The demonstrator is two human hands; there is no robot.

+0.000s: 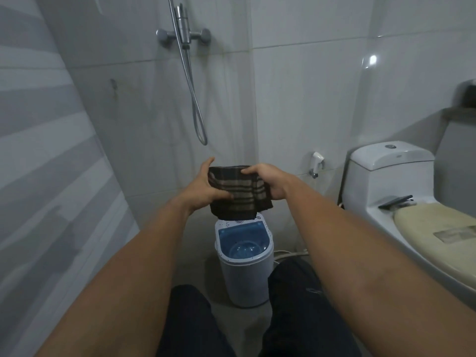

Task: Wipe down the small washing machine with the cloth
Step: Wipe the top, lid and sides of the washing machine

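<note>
A small white washing machine [246,276] with a blue translucent lid stands on the bathroom floor between my knees and the far wall. Above it, in the air, I hold a dark brown striped cloth [239,194] with both hands. My left hand [203,188] grips its left side, thumb on the front. My right hand [270,181] pinches its top edge and right side. The cloth hangs apart from the machine and hides the back of the machine's control panel.
A white toilet [401,202] with a beige seat cover stands at the right, a dark flat object on its ledge. A bidet sprayer [317,161] hangs on the wall. A shower mixer and hose [190,81] hang above. Tiled wall closes the left side.
</note>
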